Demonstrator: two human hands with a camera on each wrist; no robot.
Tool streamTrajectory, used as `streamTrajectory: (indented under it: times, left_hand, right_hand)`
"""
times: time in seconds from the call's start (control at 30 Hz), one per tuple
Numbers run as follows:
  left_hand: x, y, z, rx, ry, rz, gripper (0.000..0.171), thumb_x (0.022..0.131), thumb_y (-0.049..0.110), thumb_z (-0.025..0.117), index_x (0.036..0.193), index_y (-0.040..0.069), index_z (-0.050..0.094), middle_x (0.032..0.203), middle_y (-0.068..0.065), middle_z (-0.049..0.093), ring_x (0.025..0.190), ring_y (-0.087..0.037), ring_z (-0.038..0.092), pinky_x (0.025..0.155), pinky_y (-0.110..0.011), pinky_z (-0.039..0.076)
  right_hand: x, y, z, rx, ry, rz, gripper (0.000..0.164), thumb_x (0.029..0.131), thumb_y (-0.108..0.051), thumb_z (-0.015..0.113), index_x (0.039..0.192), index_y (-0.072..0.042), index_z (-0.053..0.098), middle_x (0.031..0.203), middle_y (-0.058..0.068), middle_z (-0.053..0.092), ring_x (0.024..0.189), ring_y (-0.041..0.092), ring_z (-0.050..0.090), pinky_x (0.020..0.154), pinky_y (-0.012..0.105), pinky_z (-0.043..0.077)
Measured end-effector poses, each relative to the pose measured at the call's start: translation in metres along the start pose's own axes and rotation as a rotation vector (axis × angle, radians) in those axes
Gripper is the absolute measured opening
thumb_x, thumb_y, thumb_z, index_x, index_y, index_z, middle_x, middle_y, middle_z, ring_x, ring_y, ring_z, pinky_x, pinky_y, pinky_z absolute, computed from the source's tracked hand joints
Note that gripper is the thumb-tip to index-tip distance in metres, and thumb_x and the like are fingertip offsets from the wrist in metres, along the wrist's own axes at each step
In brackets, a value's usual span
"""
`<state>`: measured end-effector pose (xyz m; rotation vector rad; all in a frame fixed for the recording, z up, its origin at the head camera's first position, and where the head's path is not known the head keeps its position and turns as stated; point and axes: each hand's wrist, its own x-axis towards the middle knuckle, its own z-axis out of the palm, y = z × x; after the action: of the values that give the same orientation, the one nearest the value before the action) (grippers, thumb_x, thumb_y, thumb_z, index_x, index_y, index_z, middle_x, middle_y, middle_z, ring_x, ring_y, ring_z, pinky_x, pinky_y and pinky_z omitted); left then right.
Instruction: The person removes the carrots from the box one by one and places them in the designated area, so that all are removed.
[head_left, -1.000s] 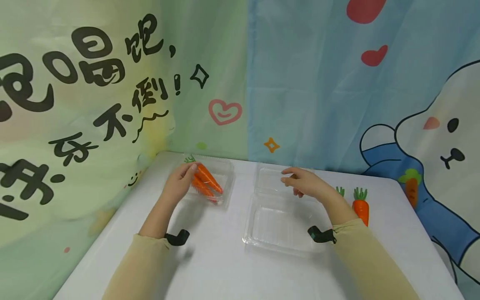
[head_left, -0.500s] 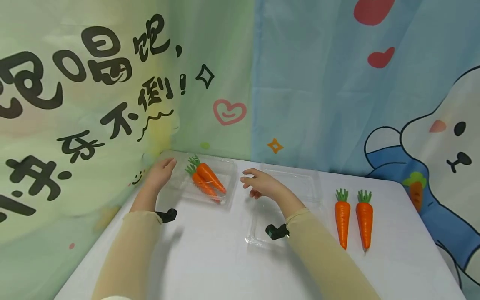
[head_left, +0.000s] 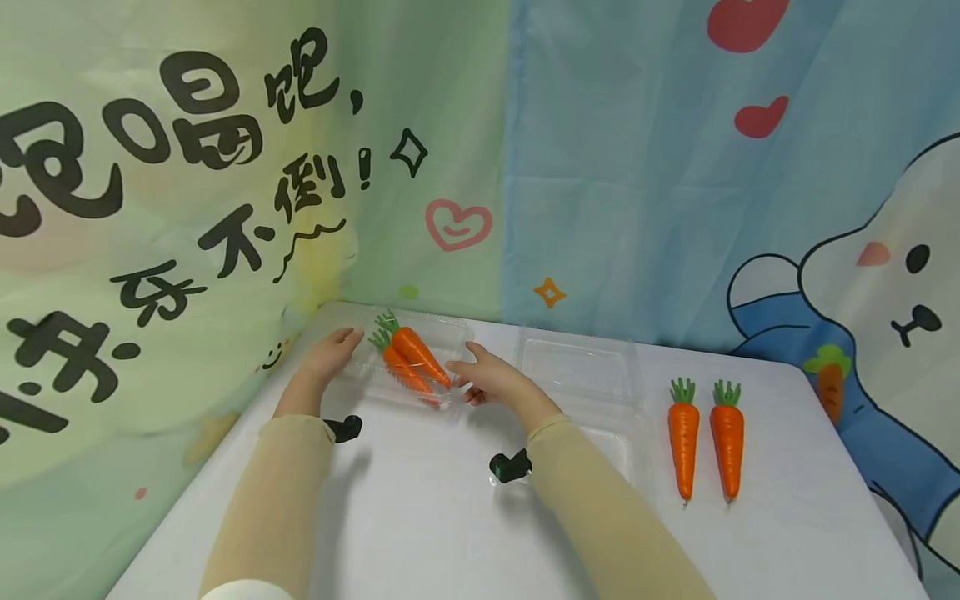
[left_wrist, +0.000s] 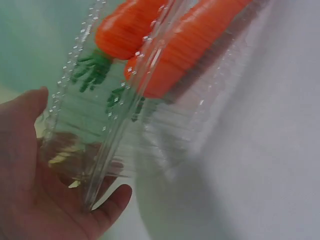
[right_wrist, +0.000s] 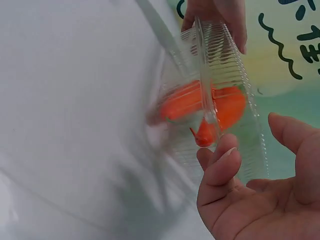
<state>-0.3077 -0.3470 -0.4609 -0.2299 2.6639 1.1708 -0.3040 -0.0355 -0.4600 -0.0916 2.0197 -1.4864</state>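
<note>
Two orange toy carrots point(head_left: 411, 357) with green tops lie inside a closed clear plastic clamshell box point(head_left: 452, 330) at the back left of the table. My left hand point(head_left: 327, 357) holds the box's left end. In the left wrist view its thumb stands at the ribbed rim, and several fingers bend around the end, partly seen through the plastic. At the opposite end is my right hand point(head_left: 493, 377), fingers loosely bent. The right wrist view shows its fingertips right at the box's seam, below a carrot tip point(right_wrist: 205, 136), with the thumb spread apart.
An open clear plastic clamshell point(head_left: 577, 367) lies flat in the middle, partly behind my right forearm. Two more toy carrots, a left one point(head_left: 683, 442) and a right one point(head_left: 727, 442), lie side by side to its right. Printed curtains point(head_left: 615, 167) stand behind the table.
My right hand has travelled left from above the open clamshell to the carrot box's right end. My left hand has let go of the carrots' area and moved to the box's left end.
</note>
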Motion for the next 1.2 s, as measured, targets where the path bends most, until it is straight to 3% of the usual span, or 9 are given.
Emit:
streamTrajectory:
  times: [0.13,0.4,0.6,0.7,0.83,0.93,1.2]
  left_hand:
    - [0.0,0.004,0.006,-0.022,0.0,0.004,0.071,0.105,0.051,0.031,0.159,0.008,0.016,0.161,-0.025,0.021,0.144,-0.045,0.03,0.117,-0.06,0.024]
    - [0.0,0.01,0.01,-0.053,0.016,0.031,0.069,0.106,0.045,0.034,0.157,0.002,0.016,0.159,-0.026,0.026,0.138,-0.042,0.042,0.116,-0.055,0.03]
    - [0.0,0.017,0.011,-0.204,-0.011,0.056,0.07,0.105,0.044,0.039,0.157,0.002,0.016,0.158,-0.023,0.032,0.139,-0.041,0.041,0.113,-0.055,0.035]
    - [-0.001,0.024,0.011,-0.265,-0.03,0.071,0.072,0.104,0.045,0.042,0.157,0.003,0.018,0.156,-0.022,0.035,0.14,-0.04,0.04,0.113,-0.053,0.037]
    - [-0.009,0.036,0.012,-0.318,-0.05,0.086,0.071,0.102,0.048,0.045,0.155,0.005,0.024,0.152,-0.022,0.041,0.138,-0.039,0.043,0.11,-0.051,0.041]
    - [-0.02,0.051,0.017,-0.381,-0.074,0.091,0.069,0.101,0.048,0.048,0.153,0.006,0.029,0.15,-0.021,0.042,0.137,-0.037,0.044,0.109,-0.048,0.043]
    - [-0.054,0.097,0.058,-0.526,-0.16,0.123,0.062,0.099,0.045,0.054,0.145,0.008,0.037,0.144,-0.02,0.046,0.127,-0.035,0.048,0.092,-0.033,0.054]
  right_hand:
    - [0.003,0.005,0.0,0.022,0.001,0.003,0.086,0.098,-0.037,0.061,0.16,-0.027,0.002,0.109,0.017,0.063,0.058,0.016,0.05,0.057,0.025,0.048]
    - [0.002,0.006,-0.004,-0.006,0.024,-0.023,0.086,0.097,-0.034,0.062,0.16,-0.024,0.004,0.112,0.017,0.067,0.06,0.016,0.05,0.061,0.027,0.047]
    - [-0.004,0.004,-0.014,-0.012,0.061,-0.044,0.09,0.094,-0.035,0.066,0.16,-0.024,0.005,0.102,0.013,0.069,0.06,0.015,0.049,0.059,0.024,0.047]
    - [-0.011,0.003,-0.024,-0.022,0.064,-0.053,0.093,0.093,-0.038,0.067,0.16,-0.026,0.005,0.106,0.017,0.069,0.061,0.016,0.049,0.061,0.025,0.047]
    - [-0.029,0.001,-0.042,-0.028,0.061,-0.076,0.094,0.091,-0.041,0.069,0.159,-0.029,0.006,0.112,0.021,0.066,0.065,0.018,0.049,0.062,0.028,0.045]
    - [-0.049,0.001,-0.059,-0.031,0.068,-0.098,0.095,0.09,-0.043,0.07,0.159,-0.031,0.007,0.107,0.017,0.062,0.067,0.019,0.049,0.063,0.028,0.045]
    - [-0.12,0.027,-0.113,-0.068,0.084,-0.176,0.091,0.092,-0.047,0.067,0.159,-0.03,0.008,0.081,0.005,0.052,0.065,0.02,0.049,0.063,0.03,0.043]
